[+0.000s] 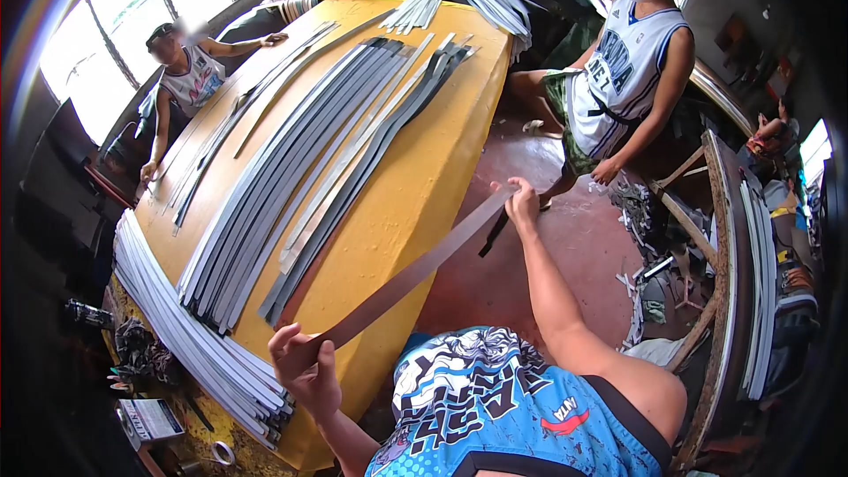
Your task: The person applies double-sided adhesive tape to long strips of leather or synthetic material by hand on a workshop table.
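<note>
A long dark grey-brown strip (415,270) is stretched between my two hands over the near edge of the yellow table (450,168). One end lies across my left hand (306,364), between thumb and fingers. My right hand (519,198) pinches the strip near its other end, above the red floor, and a short dark tail hangs below it. Many grey and black strips (291,177) lie side by side along the table. White-grey strips (194,327) are bunched on the table's near left side, and more white strips (415,4) hang over its far end.
One person (190,75) leans on the table's far left side. Another person (623,79) is at the right, beyond my right hand. A rusty metal frame (724,300) with strips stands at the right. Scraps (636,212) litter the floor. A tape roll (223,452) lies at lower left.
</note>
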The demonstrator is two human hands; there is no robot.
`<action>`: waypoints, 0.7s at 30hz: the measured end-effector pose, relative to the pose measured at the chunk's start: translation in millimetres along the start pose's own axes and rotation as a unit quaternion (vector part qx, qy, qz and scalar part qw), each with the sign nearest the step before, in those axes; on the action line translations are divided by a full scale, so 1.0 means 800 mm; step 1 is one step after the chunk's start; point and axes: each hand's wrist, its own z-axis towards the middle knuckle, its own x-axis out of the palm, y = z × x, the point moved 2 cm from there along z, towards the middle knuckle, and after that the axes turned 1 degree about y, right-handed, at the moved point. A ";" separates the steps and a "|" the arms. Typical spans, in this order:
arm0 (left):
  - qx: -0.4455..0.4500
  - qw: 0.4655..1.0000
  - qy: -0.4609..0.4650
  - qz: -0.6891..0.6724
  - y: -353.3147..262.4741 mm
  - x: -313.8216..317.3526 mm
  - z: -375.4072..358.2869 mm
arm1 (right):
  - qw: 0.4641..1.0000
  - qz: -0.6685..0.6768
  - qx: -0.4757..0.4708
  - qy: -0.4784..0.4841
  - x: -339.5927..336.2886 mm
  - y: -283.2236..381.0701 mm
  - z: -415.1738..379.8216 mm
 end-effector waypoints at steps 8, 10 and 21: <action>0.029 0.997 -0.071 0.019 0.007 -0.056 0.034 | 0.999 0.003 0.037 -0.022 0.002 0.043 0.085; 0.008 0.995 -0.091 0.037 0.011 -0.067 0.032 | 0.978 0.173 0.110 0.047 -0.006 0.074 0.091; 0.012 0.973 -0.226 0.041 0.026 -0.125 0.029 | 0.820 0.546 0.027 0.168 -0.060 0.226 0.198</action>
